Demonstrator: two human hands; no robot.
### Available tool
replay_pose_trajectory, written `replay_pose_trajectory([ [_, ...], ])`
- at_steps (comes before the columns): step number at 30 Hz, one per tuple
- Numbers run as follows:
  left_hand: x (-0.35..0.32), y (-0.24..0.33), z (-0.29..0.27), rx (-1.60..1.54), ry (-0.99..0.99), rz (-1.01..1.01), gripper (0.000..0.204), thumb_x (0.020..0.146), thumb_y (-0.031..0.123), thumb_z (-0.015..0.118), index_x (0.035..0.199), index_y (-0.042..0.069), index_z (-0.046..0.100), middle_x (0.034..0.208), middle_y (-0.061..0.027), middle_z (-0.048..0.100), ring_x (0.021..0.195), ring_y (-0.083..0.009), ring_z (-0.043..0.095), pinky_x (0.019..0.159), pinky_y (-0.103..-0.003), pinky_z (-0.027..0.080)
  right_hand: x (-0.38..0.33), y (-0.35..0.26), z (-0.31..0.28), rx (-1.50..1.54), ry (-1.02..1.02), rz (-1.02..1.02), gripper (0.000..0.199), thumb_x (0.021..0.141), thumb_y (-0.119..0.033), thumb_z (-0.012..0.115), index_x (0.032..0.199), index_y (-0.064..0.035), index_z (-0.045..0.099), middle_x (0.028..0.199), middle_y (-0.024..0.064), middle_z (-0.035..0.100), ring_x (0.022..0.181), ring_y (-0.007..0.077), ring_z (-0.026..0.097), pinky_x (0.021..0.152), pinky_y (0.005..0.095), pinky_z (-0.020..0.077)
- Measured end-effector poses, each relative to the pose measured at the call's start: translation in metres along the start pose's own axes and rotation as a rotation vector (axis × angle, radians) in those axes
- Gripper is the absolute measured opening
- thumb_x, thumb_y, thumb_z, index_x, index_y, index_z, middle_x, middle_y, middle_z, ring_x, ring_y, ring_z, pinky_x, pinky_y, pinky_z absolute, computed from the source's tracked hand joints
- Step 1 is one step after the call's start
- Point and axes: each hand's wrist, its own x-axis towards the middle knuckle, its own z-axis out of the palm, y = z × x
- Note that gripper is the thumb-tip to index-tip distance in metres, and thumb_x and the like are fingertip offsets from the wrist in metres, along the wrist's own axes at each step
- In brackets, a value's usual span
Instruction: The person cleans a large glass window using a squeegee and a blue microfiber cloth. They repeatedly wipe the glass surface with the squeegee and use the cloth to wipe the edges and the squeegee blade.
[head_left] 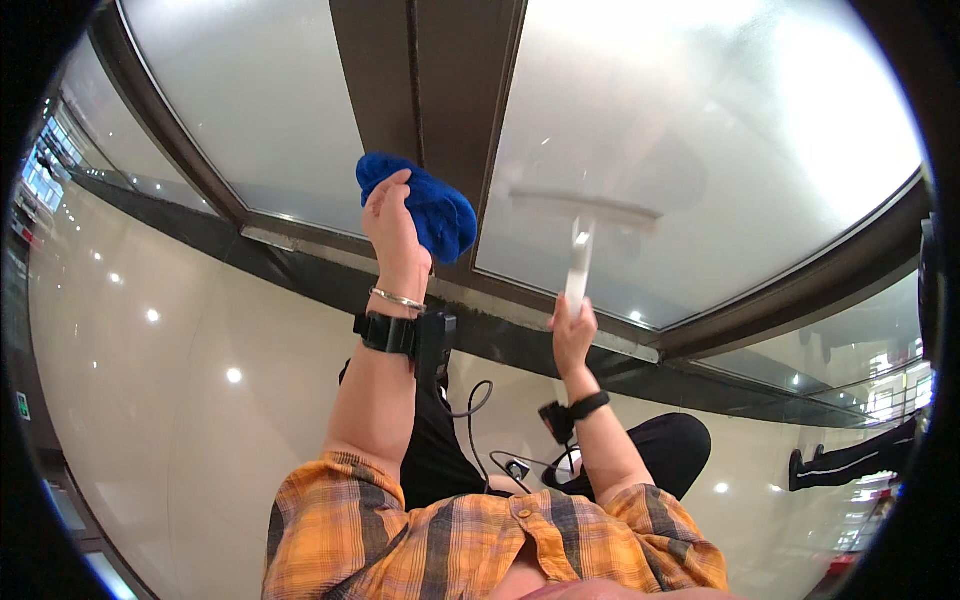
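Observation:
My left hand (pixel 393 228) is closed around a bunched blue cloth (pixel 440 212), held in front of the dark metal upright between two glass panels. In my right hand (pixel 573 338) is the white handle of a squeegee (pixel 578 268), gripped near its lower end. The squeegee's long blade lies across the lower part of the right-hand frosted-looking glass panel (pixel 610 130), tilted slightly down to the right and a little blurred. It appears to touch the glass, which carries hazy, wet-looking patches. The cloth and the squeegee are apart from each other.
Dark frame bars (pixel 440 90) divide the glass, with a dark sill strip (pixel 500 330) below. Glossy beige floor (pixel 180 390) spreads around my bent knees. A thin black cable (pixel 472 430) loops near my legs. At the far right show another person's dark-trousered legs (pixel 860 462).

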Motion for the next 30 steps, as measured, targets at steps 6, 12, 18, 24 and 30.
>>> replay_pose_trajectory([
  [6, 0.006, -0.001, -0.002, 0.071, 0.072, 0.035, 0.022, 0.083, 0.007, 0.055, 0.1, 0.004, 0.068, 0.107, -0.0065, 0.06, 0.1, -0.0182, 0.053, 0.092, -0.031, 0.041, 0.074, -0.096, 0.023, 0.101, 0.024, -0.129, 0.034, 0.092, -0.032, 0.061, 0.088, 0.0001, 0.052, 0.065, 0.0089, 0.056, 0.059, 0.0181, 0.053, 0.056, 0.0324, 0.0452],
  [12, 0.009, -0.005, -0.003, 0.014, 0.077, -0.001, 0.022, 0.084, 0.007, 0.053, 0.1, 0.002, 0.067, 0.106, -0.0071, 0.06, 0.099, -0.0181, 0.053, 0.09, -0.032, 0.042, 0.027, 0.015, 0.022, -0.43, -0.048, -0.124, 0.038, 0.093, -0.041, 0.056, 0.093, -0.0033, 0.051, 0.074, 0.0219, 0.063, 0.072, 0.0425, 0.064, 0.059, 0.0455, 0.05],
  [18, 0.009, -0.003, -0.004, 0.062, 0.064, -0.012, 0.022, 0.084, 0.008, 0.054, 0.1, 0.002, 0.067, 0.107, -0.0083, 0.059, 0.101, -0.0181, 0.051, 0.092, -0.031, 0.041, -0.026, 0.098, -0.021, -0.75, -0.135, 0.135, 0.045, 0.091, -0.051, 0.052, 0.097, -0.0064, 0.053, 0.075, 0.0194, 0.066, 0.073, 0.0398, 0.066, 0.063, 0.0472, 0.0525],
  [24, 0.009, -0.003, -0.006, 0.072, 0.065, -0.022, 0.019, 0.082, 0.007, 0.057, 0.096, 0.003, 0.069, 0.108, -0.0074, 0.058, 0.103, -0.019, 0.051, 0.094, -0.031, 0.039, 0.029, 0.013, 0.005, -0.42, -0.046, -0.201, 0.04, 0.092, -0.044, 0.056, 0.097, -0.0042, 0.054, 0.071, 0.0221, 0.063, 0.068, 0.043, 0.062, 0.057, 0.049, 0.0485],
  [30, 0.011, -0.011, -0.001, 0.037, 0.019, -0.069, 0.02, 0.081, 0.007, 0.057, 0.096, 0.002, 0.069, 0.106, -0.0059, 0.059, 0.104, -0.0179, 0.051, 0.095, -0.031, 0.038, 0.034, 0.077, 0.002, -0.625, -0.107, -0.173, 0.037, 0.09, -0.043, 0.059, 0.095, -0.0065, 0.053, 0.07, 0.0207, 0.063, 0.067, 0.0425, 0.063, 0.057, 0.05, 0.05],
])
